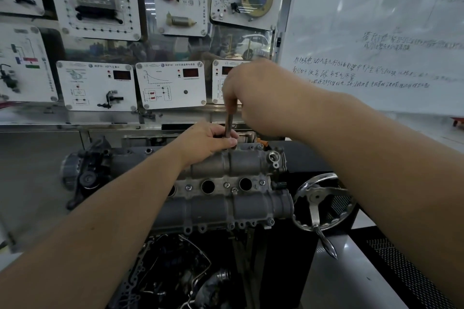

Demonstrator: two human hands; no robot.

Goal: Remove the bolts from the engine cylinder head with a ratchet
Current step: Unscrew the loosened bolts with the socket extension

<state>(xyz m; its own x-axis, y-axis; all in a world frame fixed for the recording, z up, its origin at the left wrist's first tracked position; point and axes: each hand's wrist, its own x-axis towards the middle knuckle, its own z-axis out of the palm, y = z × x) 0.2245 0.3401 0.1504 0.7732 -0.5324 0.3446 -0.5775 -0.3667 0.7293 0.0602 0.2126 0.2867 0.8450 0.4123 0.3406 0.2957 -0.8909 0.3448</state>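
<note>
Grey cylinder head, bolts nearer than both hands still seated; both gripping upright tool shaft; early stage, probably.

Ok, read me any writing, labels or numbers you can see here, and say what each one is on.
None can be quoted with confidence.
Whiteboard: handwritten lines, too blurred to read.
White training panels: printed titles and diagrams, too small to read.
Red displays on those panels: no digits legible.
Cylinder head: no marking visible.
</note>
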